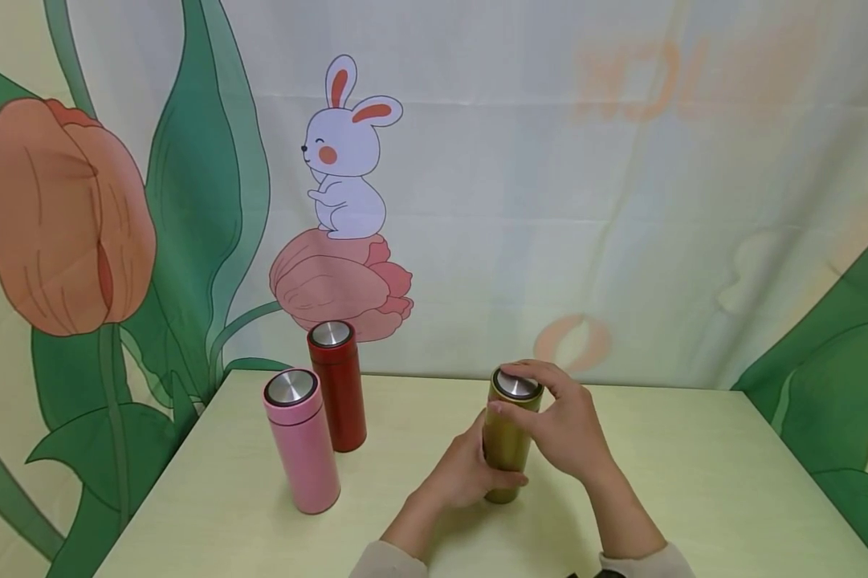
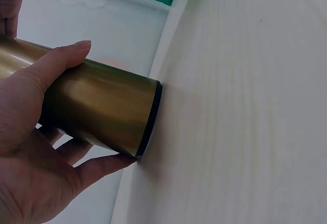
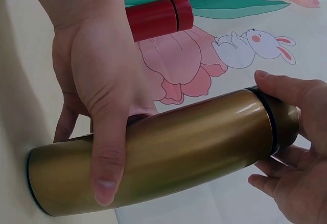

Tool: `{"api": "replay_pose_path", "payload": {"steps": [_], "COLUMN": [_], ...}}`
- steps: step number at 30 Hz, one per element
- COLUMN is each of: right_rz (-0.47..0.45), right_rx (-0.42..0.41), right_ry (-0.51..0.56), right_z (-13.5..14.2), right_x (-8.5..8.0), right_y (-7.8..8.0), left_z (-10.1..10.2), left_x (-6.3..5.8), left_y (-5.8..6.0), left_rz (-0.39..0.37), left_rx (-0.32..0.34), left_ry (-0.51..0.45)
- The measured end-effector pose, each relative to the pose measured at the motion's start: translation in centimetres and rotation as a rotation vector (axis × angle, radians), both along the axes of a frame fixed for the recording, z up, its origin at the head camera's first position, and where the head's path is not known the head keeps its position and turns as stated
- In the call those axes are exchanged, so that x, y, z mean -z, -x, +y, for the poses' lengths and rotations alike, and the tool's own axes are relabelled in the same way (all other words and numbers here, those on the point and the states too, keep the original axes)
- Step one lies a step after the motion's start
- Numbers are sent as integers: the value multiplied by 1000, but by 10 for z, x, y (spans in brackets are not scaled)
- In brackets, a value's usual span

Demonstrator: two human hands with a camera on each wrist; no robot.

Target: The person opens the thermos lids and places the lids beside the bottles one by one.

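A gold thermos flask [image 1: 507, 449] with a silver-topped lid [image 1: 518, 386] stands upright on the table, right of centre in the head view. My left hand [image 1: 468, 464] grips its lower body, thumb across the front, as the left wrist view also shows on the gold thermos flask [image 2: 110, 106]. Around the lid, the fingers and thumb of my right hand [image 1: 567, 417] are curled. In the right wrist view a dark seam rings the gold thermos flask [image 3: 199, 137] just below the right hand [image 3: 301, 147]. The flask's underside is hidden.
A pink thermos flask [image 1: 305, 449] stands on the left of the pale table [image 1: 217, 498], with a red thermos flask [image 1: 340, 393] close behind it. Behind the table hangs a cloth backdrop [image 1: 477, 201] printed with tulips and a rabbit.
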State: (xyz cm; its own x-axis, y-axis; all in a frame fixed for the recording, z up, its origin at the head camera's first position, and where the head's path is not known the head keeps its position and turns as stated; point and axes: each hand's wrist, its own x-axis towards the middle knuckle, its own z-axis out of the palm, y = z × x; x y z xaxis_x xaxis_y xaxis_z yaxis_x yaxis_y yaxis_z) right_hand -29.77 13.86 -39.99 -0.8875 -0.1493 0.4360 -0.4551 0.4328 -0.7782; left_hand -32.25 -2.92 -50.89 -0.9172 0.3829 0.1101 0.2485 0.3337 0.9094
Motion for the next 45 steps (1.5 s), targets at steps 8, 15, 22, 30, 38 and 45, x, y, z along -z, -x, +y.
{"api": "replay_pose_path", "payload": {"steps": [8,15,22,30,38,45], "right_rz": [-51,-120,-142,-159,-134,-83], "right_rx": [-129,-225,-323,-345,-314,-217], "right_ry": [53,92,117,152,163,94], "right_z": [6,12,17,18,13,10], "right_x": [0,-2,-3,0,2,-2], "right_y": [8,13,17,16,13,8], "left_z": [-2,-4,-4,-3,-2,-1], "left_x": [1,0,0,0,0,-1], "left_y": [1,1,2,2,0,0], "left_rz": [-20,-45,-46,-43,-47,-39], "left_rx": [5,36,43,39,33,19], "left_ry": [9,-20,-10,-21,-35,-12]}}
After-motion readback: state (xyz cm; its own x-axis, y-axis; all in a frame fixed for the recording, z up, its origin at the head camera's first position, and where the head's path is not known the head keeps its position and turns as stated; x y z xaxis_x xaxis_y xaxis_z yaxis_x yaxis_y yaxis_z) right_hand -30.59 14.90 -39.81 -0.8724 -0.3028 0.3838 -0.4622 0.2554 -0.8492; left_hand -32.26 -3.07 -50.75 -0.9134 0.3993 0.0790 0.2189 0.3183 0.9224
